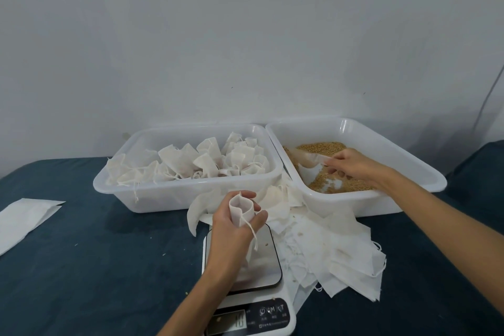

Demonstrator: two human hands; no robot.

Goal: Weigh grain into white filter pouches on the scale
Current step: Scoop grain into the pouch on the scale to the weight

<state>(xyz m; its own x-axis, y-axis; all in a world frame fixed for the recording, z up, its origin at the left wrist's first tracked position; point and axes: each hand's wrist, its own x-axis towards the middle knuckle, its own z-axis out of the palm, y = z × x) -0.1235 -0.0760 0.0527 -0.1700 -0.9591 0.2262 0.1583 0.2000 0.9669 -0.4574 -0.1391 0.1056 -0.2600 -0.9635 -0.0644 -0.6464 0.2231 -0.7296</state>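
My left hand (231, 222) grips a white filter pouch (241, 209) upright with its mouth held open, above the digital scale (268, 262). The pouch's drawstring hangs down over the scale's steel plate. My right hand (351, 165) reaches into the right white tub (403, 169) and holds a clear plastic scoop (308, 159) in the brown grain (321, 148). A pile of flat pouches (335, 248) lies to the right of the scale.
The left white tub (114, 185) holds several filled, tied pouches (207, 161). A flat white paper bag (24, 218) lies at the far left on the dark blue cloth (95, 267). Loose grains dot the cloth. A grey wall rises behind the tubs.
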